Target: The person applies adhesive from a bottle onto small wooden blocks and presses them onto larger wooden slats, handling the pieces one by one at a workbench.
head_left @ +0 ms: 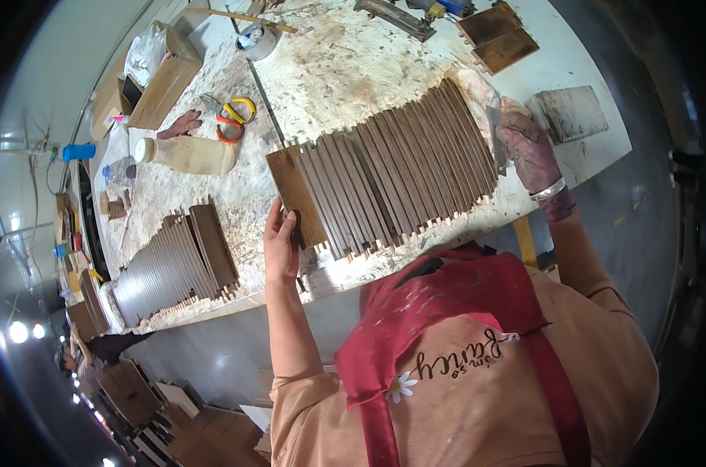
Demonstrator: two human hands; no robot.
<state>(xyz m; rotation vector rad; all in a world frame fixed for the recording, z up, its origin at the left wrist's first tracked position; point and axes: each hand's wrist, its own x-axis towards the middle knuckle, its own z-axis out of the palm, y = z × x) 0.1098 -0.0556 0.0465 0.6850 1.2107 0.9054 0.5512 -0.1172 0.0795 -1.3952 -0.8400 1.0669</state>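
A long row of narrow dark-brown wooden strips (403, 159) with pale pegs at their ends lies across the table in front of me. At its left end a brown wooden board (297, 198) shows its broad face. My bare left hand (281, 243) pinches that board's lower left edge, thumb on the face and fingers along the side. At the row's right end is my right hand (530, 152), in a stained purple glove with a white band at the wrist. Its fingers are closed on a flat grey scraper (496, 138), held upright beside the last strips.
A second row of strips (170, 265) lies at left. Behind are a bottle (186, 154), scissors (240, 110), a glove (180, 124), a tin (257, 40) and a cardboard box (166, 78). A greyish block (567, 114) sits near the right edge; loose boards (498, 37) lie far right.
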